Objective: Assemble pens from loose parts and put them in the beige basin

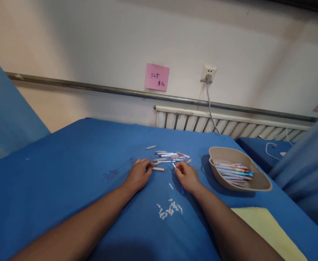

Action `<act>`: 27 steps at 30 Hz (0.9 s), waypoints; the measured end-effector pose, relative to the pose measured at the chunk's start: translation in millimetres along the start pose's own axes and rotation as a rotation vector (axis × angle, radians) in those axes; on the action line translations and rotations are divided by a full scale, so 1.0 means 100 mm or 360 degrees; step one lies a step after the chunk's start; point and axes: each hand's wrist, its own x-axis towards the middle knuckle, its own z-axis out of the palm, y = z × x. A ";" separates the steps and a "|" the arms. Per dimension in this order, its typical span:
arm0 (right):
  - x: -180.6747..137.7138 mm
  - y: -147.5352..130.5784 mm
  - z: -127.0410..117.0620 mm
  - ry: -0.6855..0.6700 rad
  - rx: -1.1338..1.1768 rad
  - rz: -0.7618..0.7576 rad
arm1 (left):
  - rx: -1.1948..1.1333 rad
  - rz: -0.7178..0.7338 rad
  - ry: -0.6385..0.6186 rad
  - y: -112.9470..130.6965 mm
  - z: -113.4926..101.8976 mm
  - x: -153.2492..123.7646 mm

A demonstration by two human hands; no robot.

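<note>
My left hand (pixel 139 175) is closed on a pale peach pen barrel (pixel 159 169), which sticks out to the right from its fingertips. A slim white pen refill (pixel 173 164) with a dark tip is pinched in my right hand (pixel 186 176), pointing up and left. Just beyond both hands lies a loose pile of pen parts (pixel 168 156): white refills, grey barrels and patterned barrels. One grey pen barrel (pixel 150 147) rests apart behind them. Nearer to me, several small white cone-shaped tips (pixel 171 209) are scattered, with a single white tip (pixel 171 186) between them and my hands.
A beige plastic basket (pixel 265 185) with several assembled pens (pixel 235 172) stands to the right. Near my right forearm lies a yellow cloth or sheet (pixel 268 228). Blue fabric (pixel 74 174) covers the surface. Behind it are a radiator (pixel 191 121) and a wall socket (pixel 208 73) with a cable.
</note>
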 end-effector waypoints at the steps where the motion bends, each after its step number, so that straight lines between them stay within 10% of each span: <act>1: 0.00 0.01 0.01 0.0002 0.0019 0.0008 | -0.0008 -0.0019 0.0015 0.00 0.00 0.00; 27: 0.00 0.04 0.03 -0.0017 0.0172 0.0045 | -0.0197 -0.0130 -0.0092 -0.06 -0.08 0.03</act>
